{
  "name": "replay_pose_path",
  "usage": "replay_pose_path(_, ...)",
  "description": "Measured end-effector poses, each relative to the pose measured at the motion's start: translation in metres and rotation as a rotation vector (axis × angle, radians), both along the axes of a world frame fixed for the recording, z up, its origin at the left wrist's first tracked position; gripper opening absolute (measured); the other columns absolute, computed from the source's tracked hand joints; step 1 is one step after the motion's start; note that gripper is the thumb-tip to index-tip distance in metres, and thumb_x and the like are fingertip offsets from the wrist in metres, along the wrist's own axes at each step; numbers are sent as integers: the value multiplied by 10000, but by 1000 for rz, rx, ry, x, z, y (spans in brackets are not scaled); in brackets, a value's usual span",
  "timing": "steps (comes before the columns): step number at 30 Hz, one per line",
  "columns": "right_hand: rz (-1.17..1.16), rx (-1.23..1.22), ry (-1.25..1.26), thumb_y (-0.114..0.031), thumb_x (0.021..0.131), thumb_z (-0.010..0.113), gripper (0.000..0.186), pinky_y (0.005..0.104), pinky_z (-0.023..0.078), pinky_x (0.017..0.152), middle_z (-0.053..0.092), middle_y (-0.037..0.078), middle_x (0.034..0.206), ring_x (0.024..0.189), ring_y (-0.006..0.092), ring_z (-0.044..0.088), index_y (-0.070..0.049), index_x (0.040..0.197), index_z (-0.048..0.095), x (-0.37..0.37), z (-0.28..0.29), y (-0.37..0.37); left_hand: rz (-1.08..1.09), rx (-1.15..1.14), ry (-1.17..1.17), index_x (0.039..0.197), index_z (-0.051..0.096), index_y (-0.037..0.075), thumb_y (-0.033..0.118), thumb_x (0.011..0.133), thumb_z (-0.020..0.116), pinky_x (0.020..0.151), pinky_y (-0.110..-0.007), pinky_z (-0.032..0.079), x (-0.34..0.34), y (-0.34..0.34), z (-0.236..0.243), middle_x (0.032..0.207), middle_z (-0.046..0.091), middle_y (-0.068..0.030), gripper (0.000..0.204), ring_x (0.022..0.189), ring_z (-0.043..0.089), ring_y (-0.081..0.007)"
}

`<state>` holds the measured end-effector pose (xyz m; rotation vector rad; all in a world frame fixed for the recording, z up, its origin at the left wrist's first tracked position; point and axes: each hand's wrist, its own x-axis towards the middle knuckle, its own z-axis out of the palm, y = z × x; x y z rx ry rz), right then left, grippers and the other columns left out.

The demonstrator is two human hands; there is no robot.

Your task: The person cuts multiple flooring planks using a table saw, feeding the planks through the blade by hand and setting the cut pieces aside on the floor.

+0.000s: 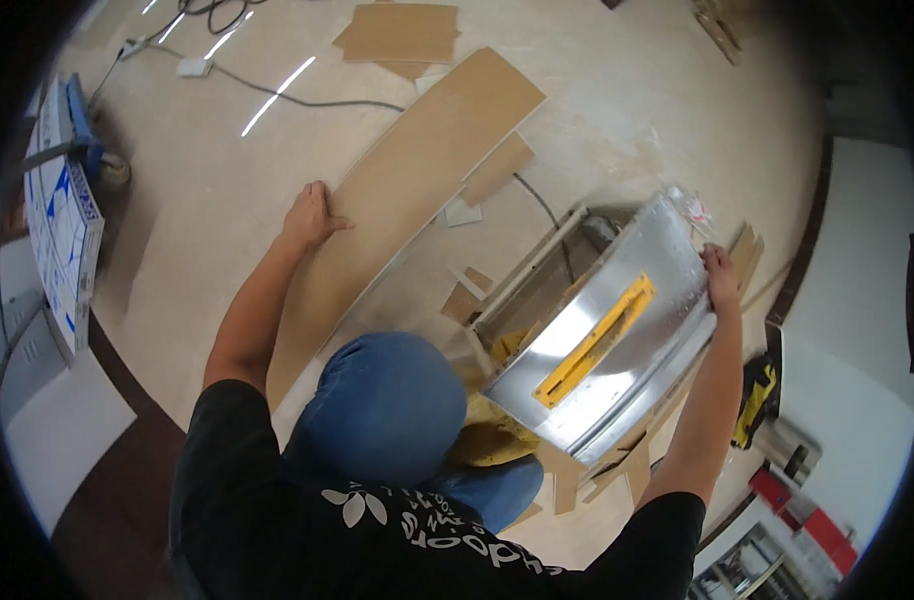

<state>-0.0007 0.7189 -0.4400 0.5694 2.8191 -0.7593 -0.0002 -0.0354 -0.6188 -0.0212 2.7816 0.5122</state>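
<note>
My left hand (313,214) holds the left edge of a long brown board (431,143), fingers curled at the edge and thumb on its face. The board runs from beside my blue-jeaned knee toward the far middle, with smaller offcuts under its right side. My right hand (715,275) grips the far right edge of a shiny steel machine top (567,357) with a long yellow slotted insert (592,340). The top sits tilted over an open metal frame (522,268), with yellow material (497,440) beneath, partly hidden by my knee.
Stacked brown sheets (397,32) lie at the far side, near cables and a white power strip (194,67). A blue-marked white stack (65,240) with a blue wheeled piece stands left. A black-and-yellow bag (754,400) and a red-fronted cabinet (827,540) are at right. Scraps (467,290) lie around the machine.
</note>
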Motion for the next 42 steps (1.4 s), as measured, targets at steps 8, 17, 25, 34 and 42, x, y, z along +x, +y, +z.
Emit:
replay_pose_path(8, -294, -452, -747, -288, 890, 542, 343, 301, 478, 815, 686, 75, 927, 835, 200, 630, -24, 1068, 671, -19, -22, 20, 27, 116, -128, 1076, 507, 21, 353, 535, 893, 843, -410, 464, -14, -8, -7, 1020, 590, -175, 744, 967, 561, -347)
replay_pose_path(17, -287, 73, 730, -285, 958, 514, 314, 300, 453, 751, 645, 93, 866, 801, 151, 578, 9, 974, 625, 45, 19, -30, 0, -76, 31, 1212, 482, 1, 511, 658, 782, 969, -436, 419, 11, 46, 19, 1257, 493, -225, 811, 1191, 460, -389)
replay_pose_path(25, -470, 30, 910, -256, 983, 476, 328, 283, 426, 793, 570, 75, 920, 845, 155, 524, 40, 1102, 549, 194, 21, -103, -110, -144, 205, 1322, 353, -74, 519, 636, 791, 1051, -495, 302, 93, 91, 15, 1342, 354, -316, 1007, 1263, 333, -440)
replay_pose_path(34, -928, -240, 757, -282, 958, 532, 205, 209, 334, 628, 477, -42, 818, 713, 56, 410, -95, 1031, 573, 481, -102, -126, 119, 505, -84, 1108, 537, -74, 462, 768, 735, 731, -385, 475, 49, 46, -4, 944, 603, -171, 664, 843, 575, -265)
replay_pose_path(42, -1089, -363, 846, -261, 975, 508, 295, 273, 412, 835, 563, 42, 1058, 970, 131, 520, -43, 1172, 530, 562, -23, -162, 77, 487, 65, 856, 637, -18, 442, 940, 531, 620, -316, 429, 36, 47, 151, 713, 589, -54, 479, 683, 506, -148)
